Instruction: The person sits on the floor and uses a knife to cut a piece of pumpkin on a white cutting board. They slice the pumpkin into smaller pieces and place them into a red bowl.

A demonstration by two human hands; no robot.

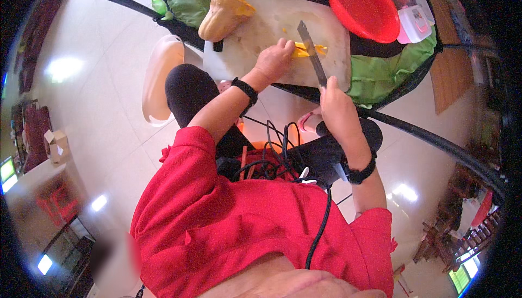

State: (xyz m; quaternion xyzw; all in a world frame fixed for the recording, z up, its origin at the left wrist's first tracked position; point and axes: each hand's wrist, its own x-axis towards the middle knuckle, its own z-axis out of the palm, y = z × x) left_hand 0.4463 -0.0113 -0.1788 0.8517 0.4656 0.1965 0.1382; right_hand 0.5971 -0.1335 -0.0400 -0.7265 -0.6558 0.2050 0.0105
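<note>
My right hand [338,108] grips the handle of a kitchen knife [313,57]. Its long blade crosses over several yellow pumpkin pieces [301,50] on a pale cutting board [269,21]. From the other side, my left hand [275,61] holds the pieces with bent fingers, close to the blade. Whether the edge has sunk into the flesh cannot be seen. At the board's far left corner lies a large cut butternut pumpkin [224,17], its orange flesh facing right. Small yellow bits dot the board near the knife.
A red plastic basin [365,6] sits beyond the board on the right, beside a lidded clear container [414,24]. On the floor to the left stands a pale bin [163,80]. Black cables [281,159] loop over my lap. A black tube [432,141] runs off to the right.
</note>
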